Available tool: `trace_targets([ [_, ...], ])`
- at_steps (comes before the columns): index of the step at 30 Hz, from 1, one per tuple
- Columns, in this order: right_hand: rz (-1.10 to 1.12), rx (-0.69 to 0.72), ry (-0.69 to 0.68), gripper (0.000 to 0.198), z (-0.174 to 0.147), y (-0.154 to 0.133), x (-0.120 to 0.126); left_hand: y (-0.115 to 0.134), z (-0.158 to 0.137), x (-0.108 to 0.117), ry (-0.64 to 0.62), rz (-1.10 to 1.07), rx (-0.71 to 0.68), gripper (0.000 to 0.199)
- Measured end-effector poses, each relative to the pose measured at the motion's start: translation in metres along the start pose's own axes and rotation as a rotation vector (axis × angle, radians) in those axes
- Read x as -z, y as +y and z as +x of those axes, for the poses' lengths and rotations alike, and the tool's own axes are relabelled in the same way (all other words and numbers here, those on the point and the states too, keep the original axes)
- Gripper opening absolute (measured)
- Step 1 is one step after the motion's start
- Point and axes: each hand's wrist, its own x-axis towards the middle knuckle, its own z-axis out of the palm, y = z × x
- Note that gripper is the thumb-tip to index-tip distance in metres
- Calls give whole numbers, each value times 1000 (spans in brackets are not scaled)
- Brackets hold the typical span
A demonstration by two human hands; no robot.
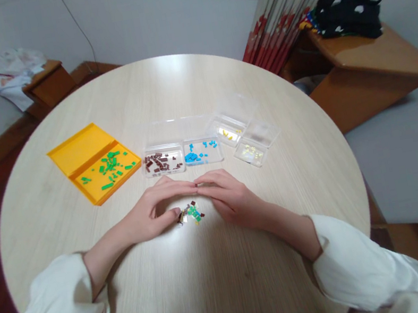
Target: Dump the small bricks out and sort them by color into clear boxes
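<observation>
A small pile of mixed toy bricks (pixel 193 213), mostly green with some brown, pale and yellow bits, lies on the table between my hands. My left hand (pixel 157 206) curves around its far left side, fingers stretched out and thumb apart, the thumb tip at the pile's left edge. From the right, my right hand (pixel 230 196) reaches in with fingers extended and slightly spread. The fingertips of both hands meet just beyond the pile. A tiny dark spot shows where they meet; I cannot make out whether it is a brick.
Beyond my hands stand an open yellow case (pixel 105 199) of green bricks, a clear box (pixel 166 172) of brown bricks, another clear box (pixel 215 159) of blue ones, and two small clear boxes with yellow and pale pieces. The round table (pixel 181 91) has a curved edge.
</observation>
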Motion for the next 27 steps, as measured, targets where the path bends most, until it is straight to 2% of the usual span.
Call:
trace_targets([
  [4,11,28,-2,39,1,-2,0,-7,-3,0,34,-152,37,39],
  [7,14,30,-16,40,1,-2,0,-10,-4,0,2,-216,53,42],
  [11,19,18,-41,40,1,-3,0,-10,-2,-1,-43,-257,57,42],
  [15,4,15,-32,40,2,-3,-1,-8,-2,-1,-34,-229,91,42],
  [17,-25,-1,-26,40,2,-2,-2,-6,-2,0,17,-158,98,45],
  [21,-73,-33,-44,34,0,-1,-3,-5,-3,5,230,156,137,49],
  [24,-61,-48,-110,32,-2,-1,-4,-9,-2,7,359,410,237,50],
  [27,-47,-63,-225,32,-3,-3,-5,-16,-2,5,409,549,343,48],
])
